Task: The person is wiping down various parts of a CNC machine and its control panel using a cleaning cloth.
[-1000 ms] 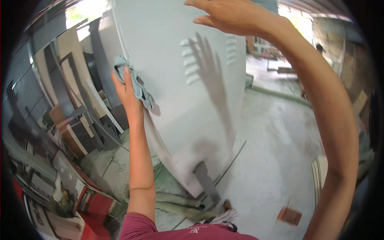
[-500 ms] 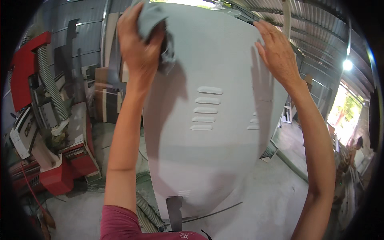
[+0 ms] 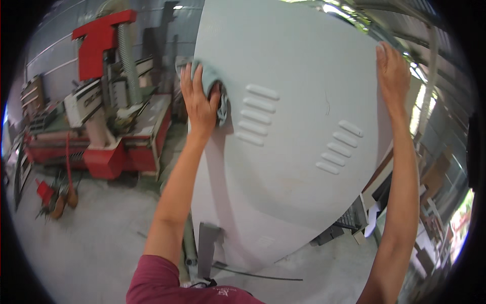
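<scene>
A tall light-grey sheet panel [image 3: 304, 66] stands in front of me, with two sets of raised louvre slots. Near its left edge, my left hand [image 3: 201, 104] is closed on a bunched grey-green cloth [image 3: 203, 76], which rests against the panel's face. The cloth's dark folds show beside the thumb. On the far right, my right hand [image 3: 394, 73] grips the panel's upper edge, fingers bent over it. Those fingertips are partly hidden. A thin dark curved scratch or hair shows on the surface between the slots and my right hand.
A red machine [image 3: 101, 45] with a ribbed hose [image 3: 129, 66] stands at the left on a concrete floor [image 3: 101, 243]. A dark strip [image 3: 258, 275] lies by the panel's foot. Leaning boards [image 3: 435, 177] and a window-like opening are at the right.
My left hand has moved the cloth down along the panel's left side. My view has turned, so the red machine appears farther right; my right hand still holds the panel's edge.
</scene>
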Demonstrator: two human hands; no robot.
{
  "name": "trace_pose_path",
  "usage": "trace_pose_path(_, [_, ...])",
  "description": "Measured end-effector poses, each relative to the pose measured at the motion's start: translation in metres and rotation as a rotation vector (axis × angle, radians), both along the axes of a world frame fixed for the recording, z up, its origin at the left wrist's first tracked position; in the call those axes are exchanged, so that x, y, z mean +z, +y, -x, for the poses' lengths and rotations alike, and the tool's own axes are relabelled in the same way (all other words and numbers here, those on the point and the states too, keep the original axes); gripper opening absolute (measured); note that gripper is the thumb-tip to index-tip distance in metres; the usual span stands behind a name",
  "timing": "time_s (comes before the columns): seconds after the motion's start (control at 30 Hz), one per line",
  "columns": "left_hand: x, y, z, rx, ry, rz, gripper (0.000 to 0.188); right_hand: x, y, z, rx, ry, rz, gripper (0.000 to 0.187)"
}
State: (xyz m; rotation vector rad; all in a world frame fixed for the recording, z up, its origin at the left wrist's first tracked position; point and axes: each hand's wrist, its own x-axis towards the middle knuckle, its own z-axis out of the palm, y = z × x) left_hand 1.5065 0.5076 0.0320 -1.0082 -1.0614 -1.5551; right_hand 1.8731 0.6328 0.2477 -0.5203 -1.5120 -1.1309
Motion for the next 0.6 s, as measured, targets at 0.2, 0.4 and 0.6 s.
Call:
trace_pose_path(0.2, [-0.254, 0.015, -0.066, 0.004, -0.646, 0.025, 0.055, -0.002, 0.005, 0.020, -0.025, 0.118, -0.159, 0.047])
trace_pose_path(0.4, [-0.339, 0.037, -0.138, -0.015, -1.288, -0.019, 0.059, 0.001, 0.013, 0.005, 0.033, 0.096, -0.178, 0.049])
trace_pose_path(0.6, [-0.192, 0.047, -0.097, 0.010, -0.869, -0.130, 0.057, -0.003, 0.016, -0.002, 0.089, 0.051, -0.221, 0.043])
